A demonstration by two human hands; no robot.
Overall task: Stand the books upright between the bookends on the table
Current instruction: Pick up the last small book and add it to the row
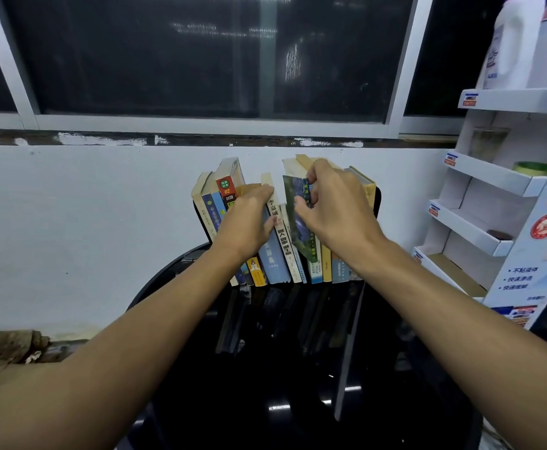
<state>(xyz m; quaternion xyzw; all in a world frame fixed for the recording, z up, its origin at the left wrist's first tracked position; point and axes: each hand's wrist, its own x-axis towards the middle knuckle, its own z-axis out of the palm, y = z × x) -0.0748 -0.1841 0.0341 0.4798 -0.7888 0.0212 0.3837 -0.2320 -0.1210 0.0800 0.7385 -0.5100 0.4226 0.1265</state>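
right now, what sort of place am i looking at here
Likely a shop corner or a mock-up of one: a cardboard display rack with price labels and product pictures, a white jug on its top shelf, and a row of books on a glossy black table.

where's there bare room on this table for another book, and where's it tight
Bare room: the black table, on the near side of the row of books. Within the row, only a narrow wedge opens between the white-spined book and the green book the right hand pinches. The rest is packed tight, the left hand pressing on it.
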